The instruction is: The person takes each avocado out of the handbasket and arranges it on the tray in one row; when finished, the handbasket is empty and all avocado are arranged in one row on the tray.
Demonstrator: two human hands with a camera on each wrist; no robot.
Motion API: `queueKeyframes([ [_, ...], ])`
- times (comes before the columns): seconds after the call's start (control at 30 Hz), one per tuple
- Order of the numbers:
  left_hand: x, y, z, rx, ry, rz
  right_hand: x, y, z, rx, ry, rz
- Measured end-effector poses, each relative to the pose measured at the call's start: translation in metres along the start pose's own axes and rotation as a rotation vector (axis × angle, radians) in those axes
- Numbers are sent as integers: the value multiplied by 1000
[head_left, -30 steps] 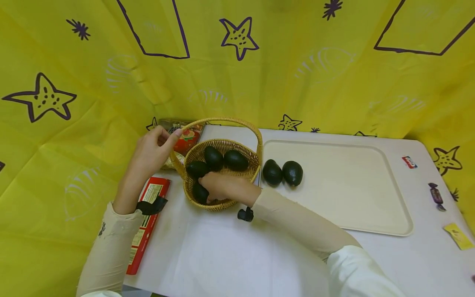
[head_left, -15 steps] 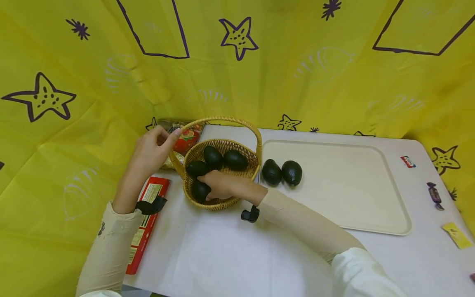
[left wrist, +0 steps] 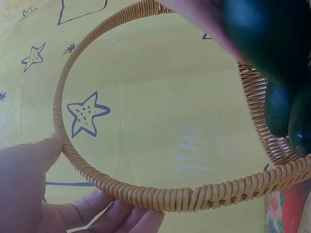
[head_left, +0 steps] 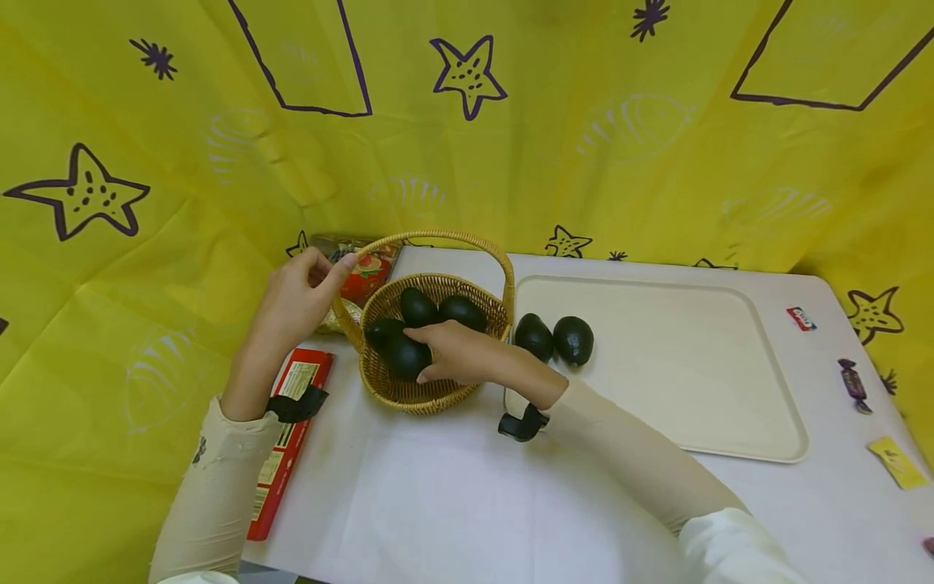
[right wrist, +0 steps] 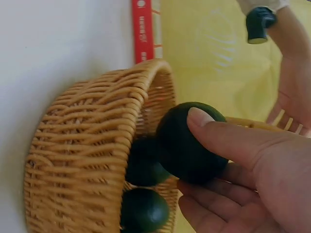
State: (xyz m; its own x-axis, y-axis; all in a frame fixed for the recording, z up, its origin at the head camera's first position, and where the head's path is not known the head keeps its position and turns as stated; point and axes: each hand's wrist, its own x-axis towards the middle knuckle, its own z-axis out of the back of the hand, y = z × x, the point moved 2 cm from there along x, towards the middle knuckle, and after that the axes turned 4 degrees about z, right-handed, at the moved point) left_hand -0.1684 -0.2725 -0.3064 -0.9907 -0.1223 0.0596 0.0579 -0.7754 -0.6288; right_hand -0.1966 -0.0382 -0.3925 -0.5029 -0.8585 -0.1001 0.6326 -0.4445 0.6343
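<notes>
My right hand [head_left: 467, 354] holds a dark green avocado [head_left: 407, 359] over the wicker basket [head_left: 417, 408], thumb on one side and fingers beneath in the right wrist view. Three more avocados lie in the basket, one of them [head_left: 418, 307] near its back wall. At the basket's left, my left hand [head_left: 295, 300] grips the arched handle [left wrist: 160, 199] between thumb and fingers. Two other avocados, a left one [head_left: 534, 337] and a right one [head_left: 573, 339], rest side by side at the left end of a cream tray [head_left: 679, 365].
A long red box [head_left: 270, 495] lies along the table's left side. Behind the basket are shiny red and gold packets [head_left: 368, 280]. Right of the tray sit a small red-and-white wrapper [head_left: 801, 319], a purple candy [head_left: 854, 385] and a yellow packet [head_left: 897, 462]. A yellow curtain [head_left: 467, 162] hangs behind.
My right hand has lifted an avocado from the front left of the basket's inside and drawn it up and to the right. The left hand has kept its grip on the handle.
</notes>
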Motion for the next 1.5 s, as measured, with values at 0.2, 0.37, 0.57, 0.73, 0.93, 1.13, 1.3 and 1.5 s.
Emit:
queueKeyframes([
  [0.2, -1, -1, -1, 7, 6, -4, -32, -1, 11, 28, -126, 5],
  [0.37, 0, -1, -2, 3, 6, -8, -67, -4, 20, 55, -223, -11],
  [0.57, 0, -2, -2, -4, 1, -7, -112, -14, 29, 38, -339, -8],
  [0.73, 0, -3, -2, -3, -7, -12, -150, -27, 38, 14, -421, -47],
  [0.93, 0, -2, -2, -3, -8, -13, -193, -53, 50, -25, -499, -151],
  [1.13, -1, 1, -2, -3, -8, -2, -224, -84, 52, 10, -522, -268],
  [1.3, -1, 1, -2, 9, -11, 0, -240, -111, 45, 29, -536, -327],
  [1.5, -1, 0, -2, 7, -6, -2, -247, -138, 36, 31, -543, -370],
])
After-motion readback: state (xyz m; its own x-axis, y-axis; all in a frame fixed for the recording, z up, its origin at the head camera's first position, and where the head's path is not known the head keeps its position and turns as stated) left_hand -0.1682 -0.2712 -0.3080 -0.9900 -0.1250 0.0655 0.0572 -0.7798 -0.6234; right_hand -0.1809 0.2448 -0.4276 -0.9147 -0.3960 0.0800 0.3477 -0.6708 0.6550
